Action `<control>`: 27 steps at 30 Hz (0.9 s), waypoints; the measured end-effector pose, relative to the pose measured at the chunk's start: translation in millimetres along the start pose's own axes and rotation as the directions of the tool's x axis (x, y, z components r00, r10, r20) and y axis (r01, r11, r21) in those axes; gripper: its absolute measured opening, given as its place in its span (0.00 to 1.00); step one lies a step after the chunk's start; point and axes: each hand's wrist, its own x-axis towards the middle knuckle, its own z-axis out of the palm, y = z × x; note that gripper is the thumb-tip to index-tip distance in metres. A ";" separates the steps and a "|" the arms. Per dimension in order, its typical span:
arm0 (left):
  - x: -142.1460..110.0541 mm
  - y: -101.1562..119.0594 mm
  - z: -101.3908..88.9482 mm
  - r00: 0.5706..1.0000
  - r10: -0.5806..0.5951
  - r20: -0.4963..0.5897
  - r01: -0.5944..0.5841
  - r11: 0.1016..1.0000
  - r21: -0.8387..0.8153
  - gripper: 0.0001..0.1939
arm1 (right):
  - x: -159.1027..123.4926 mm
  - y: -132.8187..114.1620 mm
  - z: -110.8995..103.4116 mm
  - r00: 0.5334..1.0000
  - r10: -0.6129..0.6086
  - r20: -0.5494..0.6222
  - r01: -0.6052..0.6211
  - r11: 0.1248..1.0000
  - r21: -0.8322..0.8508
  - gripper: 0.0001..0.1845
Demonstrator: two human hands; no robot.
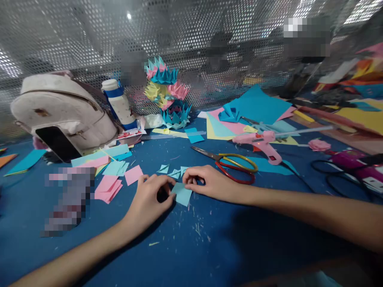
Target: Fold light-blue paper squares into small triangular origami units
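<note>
lying between left hand (151, 193) and right hand (206, 181), the square (182, 195) is being pinched by the right at its far edge, the left touching its left side, hold unclear.

Slim, bare forearms (89, 248) (both of them) taper to bare hands (151, 195).

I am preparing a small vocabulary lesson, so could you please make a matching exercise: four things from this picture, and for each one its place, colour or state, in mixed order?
1. Light blue square
2. Scissors
3. Phone
4. Glue gun

A. Leaning against the backpack
B. Pink
C. Touched by both hands
D. Partly red, partly yellow

Pairs: 1-C, 2-D, 3-A, 4-B
</note>
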 end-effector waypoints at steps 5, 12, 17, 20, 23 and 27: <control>3.1 -2.7 -2.5 0.994 0.102 0.047 -0.104 0.993 0.047 0.06 | -2.4 9.3 -2.9 0.976 -0.209 0.056 0.216 0.949 -0.228 0.05; -4.0 -2.4 -6.9 0.960 0.264 0.092 -0.269 0.962 0.050 0.13 | -6.8 19.8 -9.9 0.932 -0.334 0.143 0.363 0.833 -0.418 0.14; -5.7 -2.9 -7.9 0.936 0.341 0.088 -0.349 0.933 0.092 0.16 | -6.4 17.6 -10.8 0.915 -0.340 0.218 0.403 0.810 -0.426 0.14; -7.5 -3.8 -7.1 0.926 0.364 0.104 -0.374 0.920 0.113 0.15 | -6.7 17.2 -10.5 0.897 -0.385 0.217 0.442 0.777 -0.449 0.14; -8.8 -3.7 -6.6 0.920 0.376 0.110 -0.389 0.910 0.140 0.15 | -6.1 17.9 -9.2 0.875 -0.455 0.166 0.476 0.745 -0.467 0.13; -9.1 -1.9 -7.5 0.908 0.402 0.117 -0.417 0.891 0.177 0.16 | -4.7 19.0 -7.2 0.833 -0.542 0.115 0.526 0.710 -0.469 0.11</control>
